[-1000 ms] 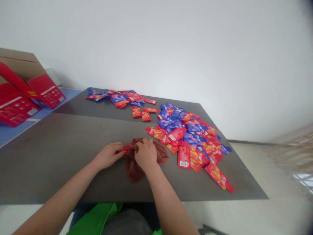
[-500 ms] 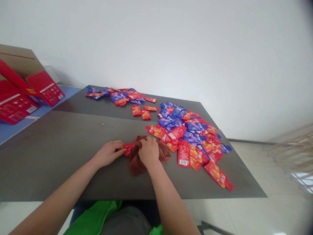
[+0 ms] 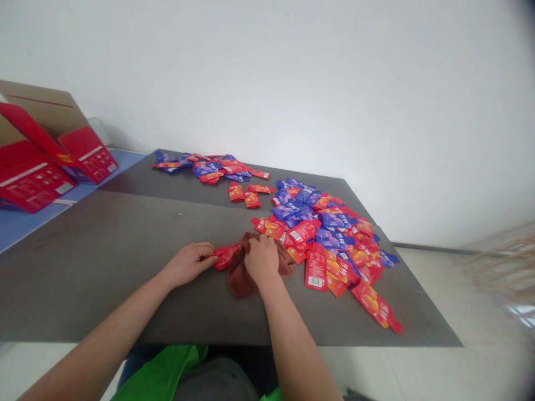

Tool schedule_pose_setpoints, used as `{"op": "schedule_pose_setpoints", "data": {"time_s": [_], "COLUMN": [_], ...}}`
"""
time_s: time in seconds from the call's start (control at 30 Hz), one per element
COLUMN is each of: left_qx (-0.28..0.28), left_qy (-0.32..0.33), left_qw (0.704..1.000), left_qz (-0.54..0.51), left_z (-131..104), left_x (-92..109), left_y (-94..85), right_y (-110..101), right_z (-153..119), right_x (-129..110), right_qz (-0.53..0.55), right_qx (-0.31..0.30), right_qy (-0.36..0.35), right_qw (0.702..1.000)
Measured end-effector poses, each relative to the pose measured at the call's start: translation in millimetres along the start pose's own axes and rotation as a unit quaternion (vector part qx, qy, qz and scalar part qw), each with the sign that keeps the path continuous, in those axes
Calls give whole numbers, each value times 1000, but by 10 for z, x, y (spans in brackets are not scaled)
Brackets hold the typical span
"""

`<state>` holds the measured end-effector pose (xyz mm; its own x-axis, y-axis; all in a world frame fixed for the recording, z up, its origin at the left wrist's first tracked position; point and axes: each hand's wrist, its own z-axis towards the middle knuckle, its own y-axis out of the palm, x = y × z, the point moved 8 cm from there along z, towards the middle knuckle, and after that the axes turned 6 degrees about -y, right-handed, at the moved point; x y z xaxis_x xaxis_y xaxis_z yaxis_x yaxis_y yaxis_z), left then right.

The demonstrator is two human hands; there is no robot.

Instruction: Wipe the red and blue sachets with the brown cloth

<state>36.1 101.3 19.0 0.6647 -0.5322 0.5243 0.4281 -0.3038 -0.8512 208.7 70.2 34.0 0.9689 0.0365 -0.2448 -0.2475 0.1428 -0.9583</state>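
On the dark grey table (image 3: 125, 250), my left hand (image 3: 191, 263) pinches the left end of a red pouch (image 3: 225, 257) that lies flat. My right hand (image 3: 262, 257) is closed on a bunched brown cloth (image 3: 241, 278), which covers the right end of that pouch. Just to the right spreads a big pile of red and blue pouches (image 3: 334, 239), with one red pouch (image 3: 316, 270) at its near left edge, barcode side up.
A second heap of red and blue pouches (image 3: 209, 167) lies at the back left, with a few loose orange-red pouches (image 3: 252, 200) in front. Red cardboard boxes (image 3: 33, 175) stand on a blue surface (image 3: 16, 223) at the far left. A white wall (image 3: 292, 83) rises behind.
My right hand and the cloth have moved slightly right along the pouch, so more of its red surface shows between my hands. The view has shifted a little.
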Motion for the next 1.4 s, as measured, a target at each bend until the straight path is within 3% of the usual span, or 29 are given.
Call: {"op": "schedule_pose_setpoints", "data": {"time_s": [0.1,0.2,0.3,0.37,0.43,0.5,0.57,0.63,0.7,0.77,0.83,0.93,1.07,1.2,1.4], "left_qx": [3,5,3,-3,-4,-1,0,0,-6,-13,-12,-3,0,-8,-44], "left_qy": [0,3,8,2,-3,-1,4,6,8,10,9,4,1,-3,-43], "left_qw": [1000,1000,1000,1000,1000,1000,1000,1000,1000,1000,1000,1000,1000,999,994], "left_qz": [5,-7,-19,-8,4,6,-1,-7,-15,-23,-21,-12,-22,-41,-93], "left_z": [-4,-1,6,7,6,4,2,3,6,9,10,7,-7,-14,22], "left_x": [-12,-52,-63,-53,-31,-9,1,-8,-20,-27,-30,-29,-13,-13,-152], "left_y": [-4,-2,8,19,17,5,-7,-11,-5,10,15,12,-7,-20,-89], "right_y": [-148,-244,-105,9,43,-18,-140,-259,-298,-228,-94,39,-43,-159,-113], "right_z": [-4,-108,-173,-135,-51,27,50,17,-54,-130,-160,-93,-71,-435,-1130], "right_x": [78,-335,-632,-528,-251,37,167,47,-243,-504,-582,-326,166,197,57], "right_qz": [-4,43,60,52,33,6,-9,2,25,38,41,24,-27,-6,73], "right_qx": [19,53,25,3,-1,6,19,40,50,38,11,-8,2,26,65], "right_qy": [16,-80,-143,-118,-61,3,39,12,-59,-121,-138,-72,53,48,29], "right_qw": [1000,994,988,992,998,1000,999,999,997,991,990,997,998,998,995]}}
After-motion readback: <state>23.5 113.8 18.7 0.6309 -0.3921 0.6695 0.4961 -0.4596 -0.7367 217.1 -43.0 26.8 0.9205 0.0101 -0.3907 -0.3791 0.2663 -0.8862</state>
